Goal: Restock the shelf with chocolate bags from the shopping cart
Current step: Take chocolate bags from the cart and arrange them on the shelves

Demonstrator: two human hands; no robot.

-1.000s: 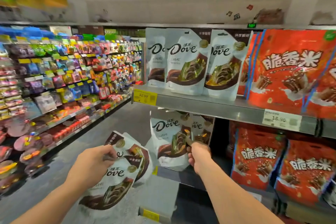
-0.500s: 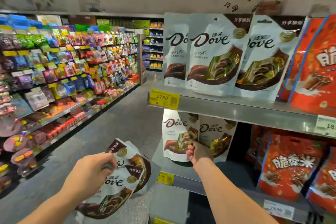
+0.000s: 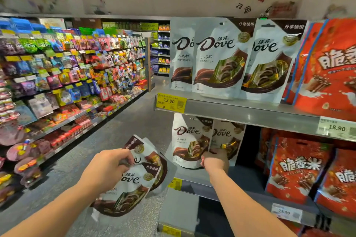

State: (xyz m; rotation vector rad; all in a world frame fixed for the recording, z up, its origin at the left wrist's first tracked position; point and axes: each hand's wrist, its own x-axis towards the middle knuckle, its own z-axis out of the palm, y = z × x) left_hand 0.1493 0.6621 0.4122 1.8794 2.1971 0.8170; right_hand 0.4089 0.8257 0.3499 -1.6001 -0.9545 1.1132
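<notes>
Gripping a bunch of bags [image 3: 133, 184], the left hand [image 3: 107, 169] hangs near and left of centre over the aisle floor [image 3: 119, 131]. Its fingers curl round the gathered tops of these white chocolate packs, which fan down and to the right. Farther right, the right hand [image 3: 215, 160] reaches onto the middle shelf [image 3: 194, 176], its fingers curled against the lower edge of the second bag [image 3: 229, 136], pinching it there. That bag stands upright, touching the first bag [image 3: 189, 138] on its left, both at the shelf's left end. On the top shelf [image 3: 240, 109] three white bags [image 3: 217, 59] stand in a row above a yellow price tag [image 3: 169, 100]. Red bags [image 3: 294, 171] fill the right side.
</notes>
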